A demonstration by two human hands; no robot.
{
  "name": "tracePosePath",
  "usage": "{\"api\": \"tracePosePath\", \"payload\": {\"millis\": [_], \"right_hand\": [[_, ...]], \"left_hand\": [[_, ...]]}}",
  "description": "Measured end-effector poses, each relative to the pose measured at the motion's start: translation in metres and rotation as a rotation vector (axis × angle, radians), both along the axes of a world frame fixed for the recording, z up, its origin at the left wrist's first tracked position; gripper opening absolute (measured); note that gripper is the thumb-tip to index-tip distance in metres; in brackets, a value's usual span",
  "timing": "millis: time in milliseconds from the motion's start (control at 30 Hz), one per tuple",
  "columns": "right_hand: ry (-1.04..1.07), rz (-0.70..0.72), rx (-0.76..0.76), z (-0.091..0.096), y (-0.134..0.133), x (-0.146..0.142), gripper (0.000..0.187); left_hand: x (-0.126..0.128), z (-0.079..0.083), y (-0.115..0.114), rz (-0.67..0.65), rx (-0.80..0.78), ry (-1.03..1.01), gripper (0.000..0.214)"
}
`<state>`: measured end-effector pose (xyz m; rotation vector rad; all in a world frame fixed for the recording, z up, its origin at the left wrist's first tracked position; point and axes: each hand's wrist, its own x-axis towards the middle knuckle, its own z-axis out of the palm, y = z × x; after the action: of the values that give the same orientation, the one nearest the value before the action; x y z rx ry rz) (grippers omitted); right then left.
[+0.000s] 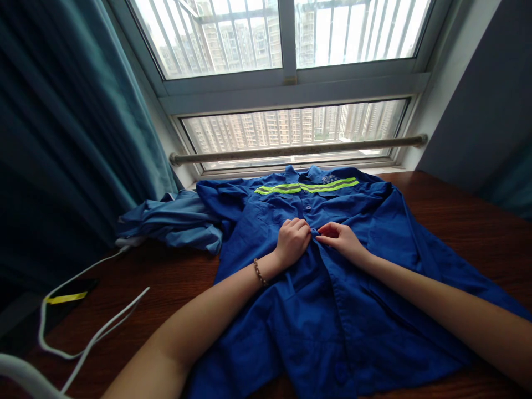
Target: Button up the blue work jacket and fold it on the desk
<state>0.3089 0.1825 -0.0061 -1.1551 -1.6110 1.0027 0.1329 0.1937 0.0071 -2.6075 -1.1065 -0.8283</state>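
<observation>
A blue work jacket (266, 310) with yellow-green reflective strips (328, 185) across the chest lies spread out, collar toward the window. At the middle of its front opening, my left hand (293, 241) is closed on the edge of the placket, fingers curled under. From the right, my right hand (341, 239) pinches the placket edge close beside it, thumb and forefinger nearly meeting the left fingers. A button (315, 232) shows between the two hands. Farther up the placket sits another button (308, 208). My left wrist wears a braided bracelet (260, 272).
The dark wooden table (166, 299) bears a crumpled lighter blue garment (178, 221) at left. A white cable (95, 338) loops near a dark flat item with a yellow strip (67, 298). Beyond the jacket are a metal rail (299, 149) and a window; a teal curtain (83, 111) hangs left.
</observation>
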Motion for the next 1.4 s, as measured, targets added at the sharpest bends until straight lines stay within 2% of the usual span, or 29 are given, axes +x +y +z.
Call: {"api": "tracePosePath", "payload": {"millis": [267, 400, 533, 667, 800, 867, 933, 1000, 1100, 1200, 1233, 1300, 1333, 1400], "right_hand": [[-0.075, 0.016, 0.041, -0.002, 0.002, 0.002, 0.029], [-0.34, 0.112, 0.192, 0.004, 0.001, 0.005, 0.015], [-0.706, 0.153, 0.359, 0.024, -0.01, 0.004, 0.013], [-1.075, 0.049, 0.44, 0.053, -0.044, -0.011, 0.013], [-1.217, 0.009, 0.289, 0.071, -0.082, -0.029, 0.022], [-1.259, 0.01, 0.209, 0.071, -0.086, -0.031, 0.018], [-1.262, 0.029, 0.18, 0.067, -0.079, -0.028, 0.011], [-1.177, 0.073, 0.178, 0.06, -0.064, -0.021, 0.009], [-0.962, 0.162, 0.171, 0.052, -0.048, -0.011, 0.021], [-0.898, 0.239, 0.188, 0.048, -0.049, -0.011, 0.041], [-0.921, 0.247, 0.198, 0.047, -0.052, -0.013, 0.043], [-1.002, 0.224, 0.202, 0.047, -0.061, -0.02, 0.035], [-1.045, 0.205, 0.198, 0.047, -0.064, -0.023, 0.028], [-1.104, 0.18, 0.188, 0.048, -0.067, -0.028, 0.02]], "left_hand": [[0.001, -0.001, 0.001, 0.049, 0.053, 0.23, 0.019], [0.002, -0.002, 0.003, 0.016, 0.032, 0.353, 0.017], [0.002, -0.001, 0.002, 0.028, -0.056, 0.333, 0.015], [0.002, -0.001, 0.003, 0.107, -0.152, 0.233, 0.012], [-0.001, -0.004, 0.009, 0.17, -0.214, 0.072, 0.009], [-0.004, -0.004, 0.013, 0.179, -0.231, -0.007, 0.01], [-0.006, -0.003, 0.017, 0.187, -0.241, -0.081, 0.012], [-0.009, -0.002, 0.022, 0.201, -0.258, -0.169, 0.013], [-0.013, -0.004, 0.032, 0.231, -0.353, -0.375, 0.013], [-0.016, -0.007, 0.043, 0.225, -0.652, -0.623, 0.015], [-0.017, -0.008, 0.046, 0.214, -0.777, -0.697, 0.014], [-0.018, -0.005, 0.049, 0.204, -0.958, -0.814, 0.013], [-0.018, -0.001, 0.048, 0.219, -0.972, -0.85, 0.012], [-0.018, 0.01, 0.042, 0.264, -0.837, -0.834, 0.012]]}}
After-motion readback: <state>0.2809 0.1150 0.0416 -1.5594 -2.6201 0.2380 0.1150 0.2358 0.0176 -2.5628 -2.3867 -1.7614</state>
